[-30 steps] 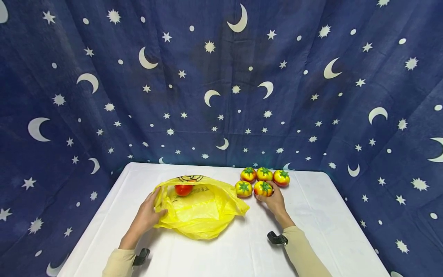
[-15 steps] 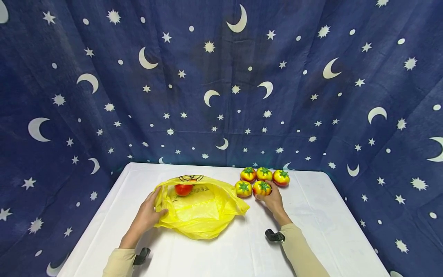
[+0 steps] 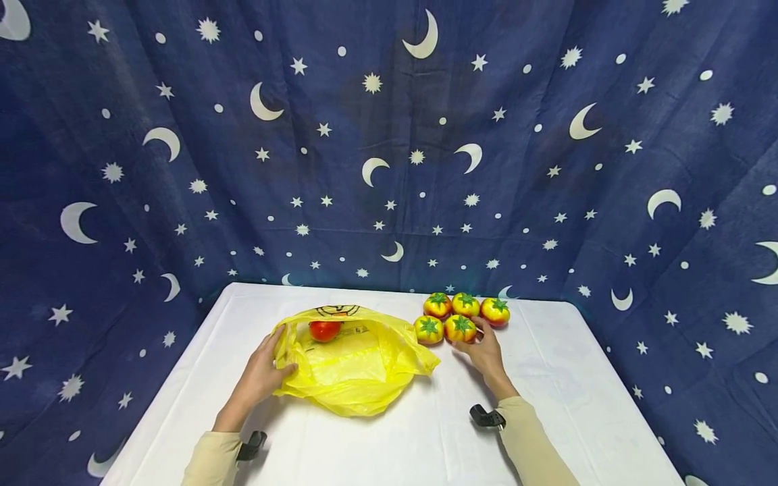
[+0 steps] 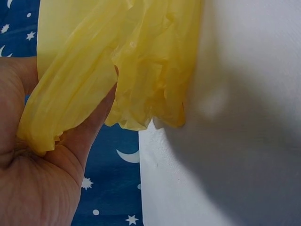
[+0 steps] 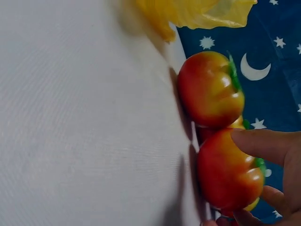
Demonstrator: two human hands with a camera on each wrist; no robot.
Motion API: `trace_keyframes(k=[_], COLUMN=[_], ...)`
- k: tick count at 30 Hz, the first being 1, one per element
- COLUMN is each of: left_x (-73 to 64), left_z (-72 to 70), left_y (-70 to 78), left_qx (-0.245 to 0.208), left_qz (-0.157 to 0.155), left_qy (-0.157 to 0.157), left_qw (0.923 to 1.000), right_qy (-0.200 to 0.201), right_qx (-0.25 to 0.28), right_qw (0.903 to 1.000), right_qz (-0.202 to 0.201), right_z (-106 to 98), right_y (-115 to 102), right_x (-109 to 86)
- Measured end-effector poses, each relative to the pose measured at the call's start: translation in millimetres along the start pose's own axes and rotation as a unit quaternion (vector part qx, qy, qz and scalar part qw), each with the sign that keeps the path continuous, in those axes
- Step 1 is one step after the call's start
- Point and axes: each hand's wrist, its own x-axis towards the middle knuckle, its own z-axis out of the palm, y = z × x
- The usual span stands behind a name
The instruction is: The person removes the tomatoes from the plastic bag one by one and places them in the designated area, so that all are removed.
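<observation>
At the left rim of a yellow plastic bag point(image 3: 346, 395), my left hand point(image 3: 263, 371) holds the film between thumb and fingers. The left wrist view has a strip of the bag point(image 4: 70, 89) running down into the palm. The bag lies with its mouth open, and a red tomato point(image 3: 325, 330) shows inside. My right hand point(image 3: 488, 352) has thumb and fingers round a glossy red-yellow tomato point(image 3: 460, 328) with a green star-shaped top. In the right wrist view the thumb point(image 5: 263, 143) touches this tomato point(image 5: 228, 172); some fingertips are hidden behind it.
Beside the gripped tomato sits another tomato point(image 3: 429, 330). Behind them stand a left tomato point(image 3: 437, 306), a middle tomato point(image 3: 465, 304) and a right tomato point(image 3: 495, 312). A white-covered table point(image 3: 389, 452) bears everything. A dark blue curtain point(image 3: 340, 169) hangs behind its far edge.
The tomato in my right hand has shifted slightly left, close against its neighbour. The right hand moved left with it, then back slightly right. The left hand and the bag keep their place.
</observation>
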Motion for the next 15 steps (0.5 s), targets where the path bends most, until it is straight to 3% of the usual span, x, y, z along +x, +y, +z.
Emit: trace_keyframes(k=[7,15], left_x=[-0.3,1.5], left_z=[0.6,1.2], left_y=[-2.1,-1.4], left_qx=[0.007,0.012], left_qz=[0.011,0.009], left_qy=[0.007,0.003], left_qw=[0.9999,0.9999], right_qy=[0.037,0.048], right_qx=[0.002,0.069], right_qw=[0.9982,0.9882], right_qz=[-0.046,-0.128], right_z=[-9,-9], right_y=[-24,-62], right_x=[-17.4,-44.6])
